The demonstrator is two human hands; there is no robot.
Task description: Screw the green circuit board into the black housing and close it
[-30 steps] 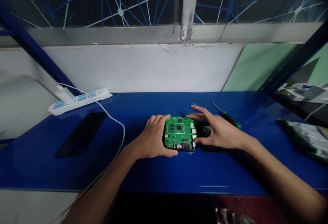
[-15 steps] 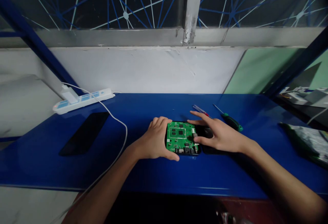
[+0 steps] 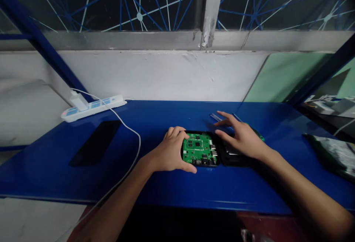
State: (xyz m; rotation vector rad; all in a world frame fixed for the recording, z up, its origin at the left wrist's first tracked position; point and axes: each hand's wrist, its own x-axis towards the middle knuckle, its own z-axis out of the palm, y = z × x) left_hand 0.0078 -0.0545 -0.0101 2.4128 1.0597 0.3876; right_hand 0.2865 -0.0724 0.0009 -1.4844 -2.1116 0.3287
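A green circuit board point(image 3: 198, 154) lies in a shallow black plastic case point(image 3: 218, 162) on the blue table. My left hand point(image 3: 169, 154) grips the case's left side, thumb along the near edge and fingers at the far edge. Metal ports line the board's right and near sides. My right hand point(image 3: 244, 138), fingers apart and holding nothing, is just right of the case. Beneath it, partly covered, is a second black piece point(image 3: 234, 160) that looks like the case's cover. Behind the right hand are a clear-handled screwdriver point(image 3: 215, 117) and a green-handled screwdriver point(image 3: 261, 137), both partly hidden.
A black phone-like slab point(image 3: 95, 142) lies on the left of the blue table point(image 3: 177, 190). Behind it, a white power strip point(image 3: 95, 108) has a charger point(image 3: 79, 101) plugged in; its white cable point(image 3: 138, 142) runs towards me. A shiny bag point(image 3: 330, 151) rests at the right edge.
My right hand has lifted off the board's right-side ports and shifted right, over the second black piece. My left hand keeps its hold. The whole view has shifted slightly.
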